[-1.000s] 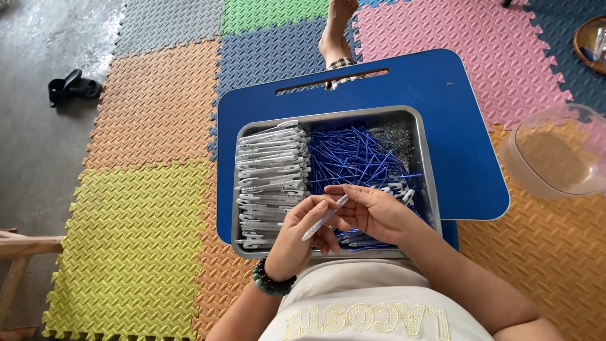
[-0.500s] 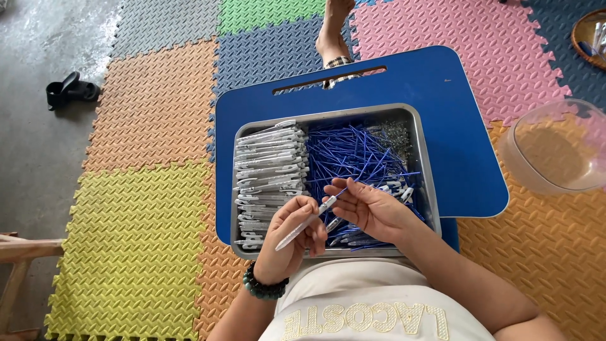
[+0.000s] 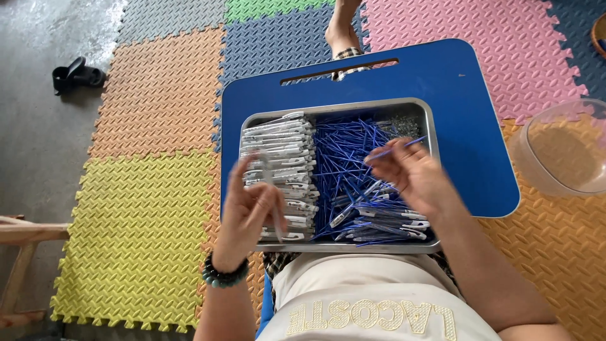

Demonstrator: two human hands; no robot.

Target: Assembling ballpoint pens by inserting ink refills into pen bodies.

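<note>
Two hands sorted pen parts over a metal tray.
The left hand [image 3: 249, 211] hovered over the tray's [image 3: 341, 107] left side, fingers clamped on a blurred white pen barrel [image 3: 270, 189] above the stacked white barrels [image 3: 281, 155]. The right hand [image 3: 410, 177] pinched a blue refill [image 3: 399, 148] over the loose blue refills [image 3: 344, 164] in the tray's middle.

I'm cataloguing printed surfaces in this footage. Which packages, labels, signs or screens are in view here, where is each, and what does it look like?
No packages, signs or screens are in view.
Shirt lettering: across the chest of the person's white top, bottom edge of the view; a row of pale gold block capitals seen upside down.
Pen barrels: stacked in the left half of the metal tray; white with small dark marks, too small to make out.
</note>
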